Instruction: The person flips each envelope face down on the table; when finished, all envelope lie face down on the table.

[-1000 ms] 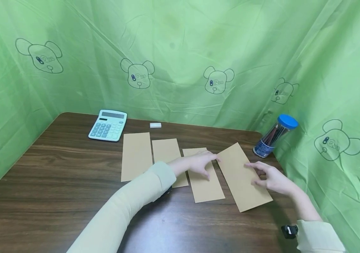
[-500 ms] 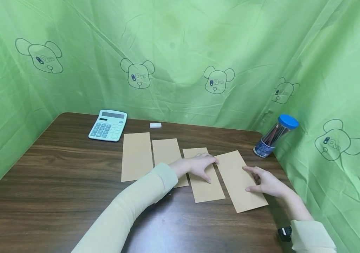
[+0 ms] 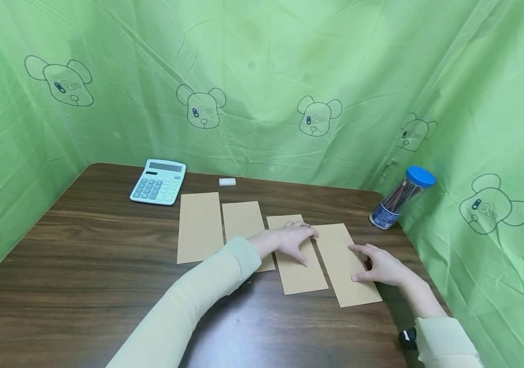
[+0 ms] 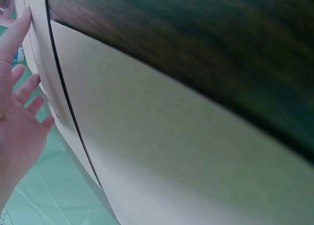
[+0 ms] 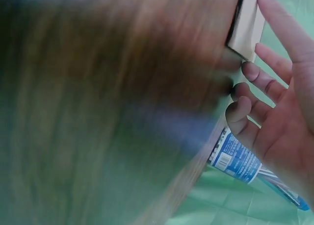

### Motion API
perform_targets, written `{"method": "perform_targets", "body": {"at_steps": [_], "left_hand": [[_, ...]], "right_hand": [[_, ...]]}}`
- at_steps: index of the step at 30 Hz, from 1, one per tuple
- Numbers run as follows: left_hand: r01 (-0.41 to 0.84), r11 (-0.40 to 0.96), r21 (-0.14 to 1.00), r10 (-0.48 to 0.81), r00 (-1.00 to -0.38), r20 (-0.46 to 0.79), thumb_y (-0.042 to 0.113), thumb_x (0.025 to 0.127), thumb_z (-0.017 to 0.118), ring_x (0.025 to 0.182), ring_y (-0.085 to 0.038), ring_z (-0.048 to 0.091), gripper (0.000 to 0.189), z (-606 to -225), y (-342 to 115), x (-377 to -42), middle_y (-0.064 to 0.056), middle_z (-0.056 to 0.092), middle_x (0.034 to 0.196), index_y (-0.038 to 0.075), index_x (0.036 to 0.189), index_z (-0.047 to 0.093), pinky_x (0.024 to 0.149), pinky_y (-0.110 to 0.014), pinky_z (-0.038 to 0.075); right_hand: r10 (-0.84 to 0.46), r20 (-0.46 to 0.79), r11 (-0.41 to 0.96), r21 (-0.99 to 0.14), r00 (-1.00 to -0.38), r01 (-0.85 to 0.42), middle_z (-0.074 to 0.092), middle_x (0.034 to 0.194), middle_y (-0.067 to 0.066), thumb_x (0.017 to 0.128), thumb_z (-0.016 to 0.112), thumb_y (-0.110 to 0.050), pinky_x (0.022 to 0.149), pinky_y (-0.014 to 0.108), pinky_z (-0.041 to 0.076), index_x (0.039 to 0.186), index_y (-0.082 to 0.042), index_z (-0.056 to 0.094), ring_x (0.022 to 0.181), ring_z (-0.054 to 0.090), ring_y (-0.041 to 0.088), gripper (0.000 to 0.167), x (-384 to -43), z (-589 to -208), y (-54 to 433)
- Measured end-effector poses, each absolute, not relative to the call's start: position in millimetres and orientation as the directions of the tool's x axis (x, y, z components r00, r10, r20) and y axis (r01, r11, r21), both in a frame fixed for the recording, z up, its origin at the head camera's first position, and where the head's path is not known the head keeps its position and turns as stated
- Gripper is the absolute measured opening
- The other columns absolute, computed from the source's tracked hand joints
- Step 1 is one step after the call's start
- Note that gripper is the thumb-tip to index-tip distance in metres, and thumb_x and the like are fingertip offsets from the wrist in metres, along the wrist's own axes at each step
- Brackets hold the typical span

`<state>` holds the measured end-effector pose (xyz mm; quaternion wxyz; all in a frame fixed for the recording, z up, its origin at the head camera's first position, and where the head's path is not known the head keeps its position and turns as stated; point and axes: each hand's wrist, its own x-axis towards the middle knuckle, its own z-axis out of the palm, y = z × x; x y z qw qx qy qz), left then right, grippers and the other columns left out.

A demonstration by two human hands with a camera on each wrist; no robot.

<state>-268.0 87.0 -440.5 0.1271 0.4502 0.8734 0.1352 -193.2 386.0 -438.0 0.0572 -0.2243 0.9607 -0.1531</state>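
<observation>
Several flat brown kraft-paper rectangles lie side by side on the table in the head view; they may be envelopes. My left hand (image 3: 291, 241) rests over the third paper rectangle (image 3: 302, 278), its fingertips at the upper left corner of the rightmost paper rectangle (image 3: 340, 263). Along that rightmost one's right side, my right hand (image 3: 381, 267) touches it with spread thumb and fingers. The left forearm partly covers the second paper rectangle (image 3: 243, 217). Farthest left lies the widest paper rectangle (image 3: 199, 225). In the right wrist view, the right hand (image 5: 284, 102) has loosely bent fingers.
A light blue calculator (image 3: 159, 182) and a small white block (image 3: 227, 182) lie at the back of the wooden table (image 3: 82, 286). A blue-lidded jar of pencils (image 3: 400, 199) leans at the back right. Green curtain (image 3: 252, 66) hangs around the table.
The rightmost paper rectangle has slid left and turned more in line with its neighbour. My right hand has moved left with it. The left hand has barely shifted.
</observation>
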Motion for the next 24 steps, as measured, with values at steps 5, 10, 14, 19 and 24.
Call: {"method": "perform_targets", "body": {"at_steps": [5,10,14,19,24], "left_hand": [[0.747,0.557,0.362,0.819,-0.566,-0.093,0.054,0.072,0.074,0.142,-0.022,0.020,0.086,-441,85,-268,0.006,0.038,0.147,0.020,0.142,0.036,0.114,-0.045,0.019],[0.758,0.526,0.385,0.830,-0.556,-0.038,0.052,0.073,0.074,0.142,-0.022,0.021,0.085,-435,80,-270,0.006,0.039,0.146,0.020,0.142,0.036,0.113,-0.045,0.019],[0.767,0.509,0.390,0.825,-0.564,0.032,0.049,0.074,0.075,0.140,-0.024,0.024,0.084,-417,68,-269,0.006,0.040,0.145,0.018,0.142,0.036,0.113,-0.047,0.021],[0.765,0.538,0.353,0.782,-0.610,0.129,0.053,0.075,0.072,0.139,-0.024,0.026,0.084,-384,34,-263,0.004,0.040,0.146,0.018,0.142,0.037,0.112,-0.050,0.021],[0.741,0.601,0.299,0.707,-0.668,0.234,0.058,0.077,0.067,0.139,-0.024,0.026,0.083,-356,-18,-251,0.001,0.040,0.147,0.018,0.142,0.038,0.111,-0.050,0.022]], "right_hand": [[-0.441,-0.068,0.868,-0.286,-0.895,-0.406,0.046,0.085,-0.001,0.067,0.078,-0.054,0.055,0.022,0.032,0.131,-0.010,0.054,0.068,0.039,0.008,0.082,-197,-439,385],[-0.457,-0.061,0.857,-0.297,-0.887,-0.421,0.049,0.087,0.000,0.067,0.079,-0.052,0.057,0.023,0.034,0.131,-0.008,0.053,0.072,0.043,0.012,0.082,-201,-436,385],[-0.462,-0.038,0.848,-0.312,-0.886,-0.428,0.051,0.088,0.003,0.068,0.080,-0.049,0.059,0.024,0.035,0.132,-0.008,0.051,0.075,0.045,0.016,0.081,-203,-426,384],[-0.464,0.031,0.843,-0.290,-0.885,-0.453,0.055,0.092,0.006,0.070,0.081,-0.041,0.062,0.029,0.041,0.131,-0.010,0.051,0.079,0.052,0.020,0.074,-204,-401,378],[-0.447,0.092,0.856,-0.246,-0.890,-0.455,0.053,0.093,0.003,0.075,0.077,-0.040,0.064,0.030,0.043,0.131,-0.013,0.051,0.074,0.051,0.016,0.067,-203,-374,374]]}}
